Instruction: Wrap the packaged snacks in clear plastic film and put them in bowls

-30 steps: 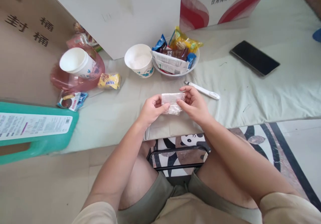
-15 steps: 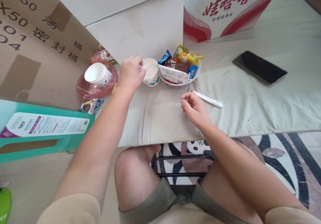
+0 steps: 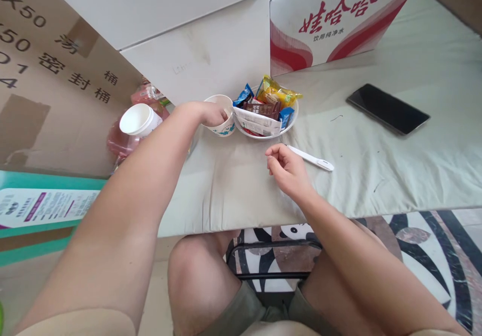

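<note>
My left hand (image 3: 211, 113) reaches across the grey-green padded table (image 3: 376, 165) and dips into a white paper cup (image 3: 223, 129) with a blue pattern. Its fingers bend down inside the cup and are hidden by the rim. My right hand (image 3: 285, 168) rests on the table near the front edge. Its fingers are loosely curled, thumb against forefinger, with nothing visible in them. A thin white stick-shaped tool (image 3: 311, 158) lies just right of that hand, not touched.
A clear bowl (image 3: 263, 134) of wrapped snacks stands right of the cup. Another paper cup (image 3: 137, 119) sits on a pink container at left. A black phone (image 3: 387, 109) lies far right. Cardboard boxes (image 3: 196, 60) line the back; a teal box (image 3: 41, 210) is at left.
Both hands held a clear wrapper near the table's front. My left hand then carried it to the cup and has now sunk into it. My right hand stayed, curled.
</note>
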The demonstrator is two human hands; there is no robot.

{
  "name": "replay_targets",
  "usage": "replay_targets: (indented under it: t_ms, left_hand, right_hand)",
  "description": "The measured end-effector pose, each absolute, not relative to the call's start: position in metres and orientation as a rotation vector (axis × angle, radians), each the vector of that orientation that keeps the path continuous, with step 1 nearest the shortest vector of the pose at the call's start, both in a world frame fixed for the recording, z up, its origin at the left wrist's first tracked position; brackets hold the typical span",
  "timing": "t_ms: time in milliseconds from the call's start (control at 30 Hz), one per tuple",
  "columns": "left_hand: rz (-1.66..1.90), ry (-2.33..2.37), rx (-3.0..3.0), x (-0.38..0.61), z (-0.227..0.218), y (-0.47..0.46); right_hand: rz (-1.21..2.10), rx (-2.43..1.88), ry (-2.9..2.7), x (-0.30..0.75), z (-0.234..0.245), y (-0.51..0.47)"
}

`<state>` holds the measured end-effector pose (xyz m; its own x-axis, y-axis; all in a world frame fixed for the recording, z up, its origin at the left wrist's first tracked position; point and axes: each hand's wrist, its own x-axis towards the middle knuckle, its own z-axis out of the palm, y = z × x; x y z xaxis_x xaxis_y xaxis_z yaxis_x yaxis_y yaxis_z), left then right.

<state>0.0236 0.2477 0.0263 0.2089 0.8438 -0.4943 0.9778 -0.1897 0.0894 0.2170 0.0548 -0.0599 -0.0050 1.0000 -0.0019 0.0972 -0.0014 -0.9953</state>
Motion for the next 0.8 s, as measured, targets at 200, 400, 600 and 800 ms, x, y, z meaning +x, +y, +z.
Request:
replay_targets:
  t_ms: [200,400,600,800]
  left_hand:
    - [0.418,1.844,2.383,0.031,0.029,0.209]
    - [0.012,1.429,2.611,0.051,0.027,0.177]
    - [-0.286,1.416,2.712,0.054,0.022,0.176]
    - [-0.212,1.401,2.772,0.053,0.023,0.171]
  right_hand:
    - [0.712,-1.364,-1.313,0.226,-0.065,0.059]
    - [0.431,-1.497,-1.458,0.241,-0.078,0.082]
    - [0.535,-1.594,-1.568,0.243,-0.072,0.097]
    - [0.483,-1.607,-1.546,0.247,-0.071,0.102]
